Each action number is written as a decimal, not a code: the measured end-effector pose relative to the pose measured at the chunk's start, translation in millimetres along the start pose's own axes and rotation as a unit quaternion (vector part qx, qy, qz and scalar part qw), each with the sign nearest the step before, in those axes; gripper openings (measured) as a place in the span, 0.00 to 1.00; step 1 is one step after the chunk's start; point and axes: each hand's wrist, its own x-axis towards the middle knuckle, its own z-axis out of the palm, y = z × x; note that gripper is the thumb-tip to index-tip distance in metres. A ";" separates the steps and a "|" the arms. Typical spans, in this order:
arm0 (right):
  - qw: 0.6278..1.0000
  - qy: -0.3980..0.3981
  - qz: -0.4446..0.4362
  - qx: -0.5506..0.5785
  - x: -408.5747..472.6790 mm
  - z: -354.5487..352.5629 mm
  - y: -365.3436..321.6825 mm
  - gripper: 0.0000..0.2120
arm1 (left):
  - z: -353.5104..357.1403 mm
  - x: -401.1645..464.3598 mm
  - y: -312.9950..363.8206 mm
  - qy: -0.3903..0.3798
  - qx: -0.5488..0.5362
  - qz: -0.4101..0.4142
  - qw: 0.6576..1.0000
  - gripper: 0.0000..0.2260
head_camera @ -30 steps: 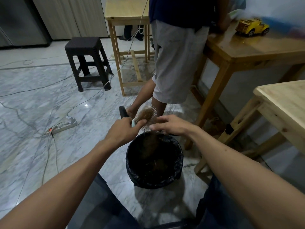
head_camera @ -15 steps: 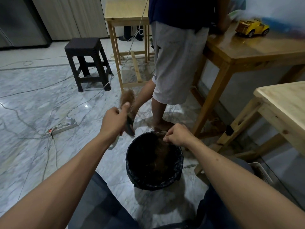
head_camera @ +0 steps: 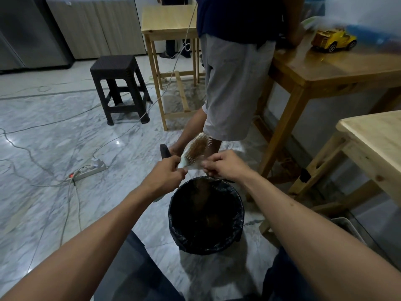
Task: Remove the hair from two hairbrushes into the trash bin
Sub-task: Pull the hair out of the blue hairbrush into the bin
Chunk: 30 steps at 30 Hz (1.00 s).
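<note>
The hairbrush (head_camera: 196, 149) is in my left hand (head_camera: 165, 174), held above the far rim of the trash bin (head_camera: 206, 216). Its head tilts up and away from me, bristles facing right, and it is matted with brown hair (head_camera: 195, 147). My left hand is closed around the brush's pale handle, and a second, dark handle (head_camera: 165, 151) sticks up behind my knuckles in the same grip. My right hand (head_camera: 225, 165) is just beside the brush head, fingers curled, the fingertips pinching at the wispy hair by the lower bristles. Both hands hang over the bin's far edge.

The bin stands on the marble floor (head_camera: 54, 148) between my knees, lined with a black bag, with a clump of brown hair already inside.

Just beyond it a person in grey shorts (head_camera: 232, 83) stands leaning on a wooden table (head_camera: 325, 72) at the right, where a yellow toy truck (head_camera: 333, 40) sits. Another pale wooden table (head_camera: 377, 135) is nearer on the right. A dark stool (head_camera: 119, 88) stands on the floor to the left, and a power strip (head_camera: 89, 170) with cables lies on the floor near it.
</note>
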 end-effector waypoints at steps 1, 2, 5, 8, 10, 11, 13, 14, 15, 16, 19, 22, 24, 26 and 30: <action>1.000 0.012 -0.001 0.000 -0.8 0.4 3.6 0.06 | -0.6 -0.6 0.0 0.009 -0.020 -0.007 1.000 0.04; 1.000 0.019 0.000 -0.004 -3.2 -0.1 6.1 0.06 | -2.2 -1.3 0.0 0.014 -0.040 -0.013 0.999 0.05; 0.998 0.037 0.007 -0.046 -12.1 -1.9 12.1 0.06 | -4.8 -2.9 -1.9 0.001 -0.085 -0.026 0.996 0.08; 0.992 0.045 0.005 -0.115 -16.1 -1.2 13.6 0.07 | -1.0 -1.5 -1.6 0.035 -0.134 -0.046 0.989 0.09; 0.982 0.045 0.011 -0.183 -19.3 -1.6 18.2 0.07 | -5.0 4.5 -3.8 0.093 -0.183 -0.069 0.976 0.09; 0.974 0.041 0.016 -0.221 -21.6 -2.9 23.4 0.08 | -9.5 7.8 -5.7 0.131 -0.196 -0.076 0.969 0.08; 0.968 0.029 0.030 -0.249 -25.1 -8.0 36.4 0.07 | -22.4 14.1 -11.5 0.181 -0.125 -0.064 0.973 0.08; 0.971 0.016 0.040 -0.235 -25.8 -9.4 41.1 0.05 | -26.6 14.5 -13.8 0.179 -0.059 -0.048 0.981 0.08; 0.975 -0.005 0.046 -0.216 -25.3 -9.3 42.0 0.07 | -27.9 13.7 -14.5 0.166 0.004 -0.025 0.986 0.07; 0.979 -0.034 0.049 -0.193 -22.4 -8.2 40.1 0.14 | -26.5 13.0 -14.4 0.148 0.050 -0.001 0.988 0.05; 0.995 -0.055 0.054 -0.066 -11.9 0.8 20.4 0.34 | -12.1 8.3 -13.0 0.109 0.104 0.056 0.987 0.04; 0.996 -0.005 0.030 0.088 -2.1 7.9 1.6 0.29 | 0.0 3.5 -12.4 0.076 0.131 0.075 0.986 0.07; 0.991 0.039 0.010 0.130 -2.1 10.1 -4.9 0.11 | 4.6 -0.4 -10.3 0.069 0.144 0.085 0.983 0.07; 0.988 0.079 0.010 0.128 -2.8 9.3 -4.7 0.07 | 6.2 -0.8 -10.5 0.066 0.142 0.081 0.984 0.07; 0.993 0.102 0.030 0.048 -10.0 2.5 4.9 0.09 | 0.7 3.8 -16.6 0.077 0.111 0.031 0.990 0.06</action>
